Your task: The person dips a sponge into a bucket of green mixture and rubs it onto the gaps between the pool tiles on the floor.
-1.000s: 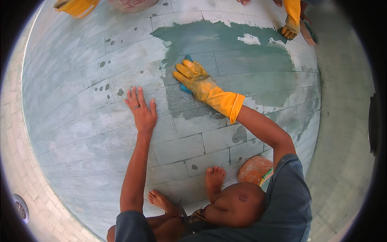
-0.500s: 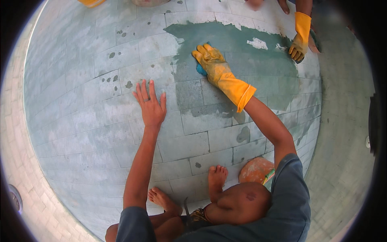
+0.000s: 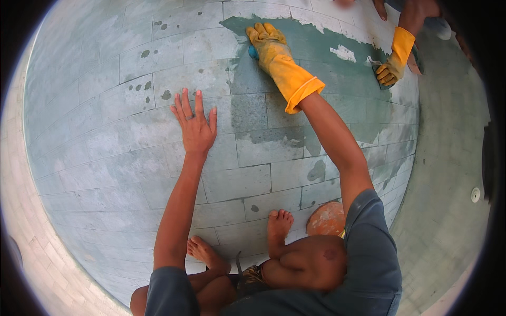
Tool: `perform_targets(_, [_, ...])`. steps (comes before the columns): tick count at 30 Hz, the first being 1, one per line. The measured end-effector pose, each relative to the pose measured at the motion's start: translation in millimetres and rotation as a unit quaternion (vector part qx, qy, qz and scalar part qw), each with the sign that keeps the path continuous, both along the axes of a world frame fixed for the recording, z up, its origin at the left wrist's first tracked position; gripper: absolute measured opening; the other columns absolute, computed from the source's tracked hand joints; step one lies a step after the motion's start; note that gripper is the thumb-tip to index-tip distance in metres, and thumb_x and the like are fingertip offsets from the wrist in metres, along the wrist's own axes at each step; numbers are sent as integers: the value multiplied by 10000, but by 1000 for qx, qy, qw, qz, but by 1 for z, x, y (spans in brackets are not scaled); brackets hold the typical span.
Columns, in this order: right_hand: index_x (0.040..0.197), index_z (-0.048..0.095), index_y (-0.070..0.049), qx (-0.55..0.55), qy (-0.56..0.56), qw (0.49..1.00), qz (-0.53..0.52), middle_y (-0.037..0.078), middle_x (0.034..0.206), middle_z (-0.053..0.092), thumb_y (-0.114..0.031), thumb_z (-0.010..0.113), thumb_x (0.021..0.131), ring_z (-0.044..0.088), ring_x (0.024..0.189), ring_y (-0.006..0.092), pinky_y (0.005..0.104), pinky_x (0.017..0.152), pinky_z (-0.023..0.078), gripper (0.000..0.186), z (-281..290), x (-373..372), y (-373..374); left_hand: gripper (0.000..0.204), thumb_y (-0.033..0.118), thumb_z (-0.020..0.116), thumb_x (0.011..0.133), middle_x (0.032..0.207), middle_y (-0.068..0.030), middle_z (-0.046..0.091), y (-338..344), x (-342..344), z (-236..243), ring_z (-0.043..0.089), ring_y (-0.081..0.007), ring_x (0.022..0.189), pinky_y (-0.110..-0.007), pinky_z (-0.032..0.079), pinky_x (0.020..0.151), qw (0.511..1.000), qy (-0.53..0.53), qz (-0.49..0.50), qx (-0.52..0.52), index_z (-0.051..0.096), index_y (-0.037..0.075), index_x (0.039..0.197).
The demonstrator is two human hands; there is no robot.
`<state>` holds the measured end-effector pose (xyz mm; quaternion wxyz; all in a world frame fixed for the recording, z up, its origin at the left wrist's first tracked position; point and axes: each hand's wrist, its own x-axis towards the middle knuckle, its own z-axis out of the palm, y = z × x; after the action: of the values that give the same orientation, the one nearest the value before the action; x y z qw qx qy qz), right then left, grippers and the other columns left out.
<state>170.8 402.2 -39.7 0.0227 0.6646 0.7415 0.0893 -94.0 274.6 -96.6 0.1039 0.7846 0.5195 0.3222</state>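
One half-curled right hand [image 3: 269, 45] seemingly holds a blue pad [image 3: 253, 52].

Gloved right fingers [image 3: 261, 32] hold blue pad [image 3: 253, 51]; left fingers [image 3: 199, 104] on tiles [image 3: 237, 181].

no readable words, no legible labels or brands, no numbers, no signs

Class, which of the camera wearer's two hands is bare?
The left hand, spread on the tiles and wearing a ring; the right hand wears a yellow glove.
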Motion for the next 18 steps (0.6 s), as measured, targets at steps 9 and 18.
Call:
perform_targets(9, [1418, 501, -138, -143, 62, 985, 70, 91, 1490, 480, -17, 607, 866, 400, 1433, 326, 445, 1170, 372, 576, 7, -16, -55, 651, 259, 609, 1010, 1632, -210, 240, 2, -29, 2, 191, -462, 1514, -677, 125, 1203, 1000, 25, 19, 1, 328, 100, 1576])
perform_targets(18, [1409, 512, -150, -24, 32, 989, 144, 64, 1486, 491, -88, 591, 886, 414, 1428, 280, 464, 1170, 346, 532, -30, -58, -69, 627, 256, 620, 1001, 1621, -217, 263, 1, -29, -3, 210, -500, 1498, -699, 175, 1187, 999, 30, 25, -17, 367, 116, 1557])
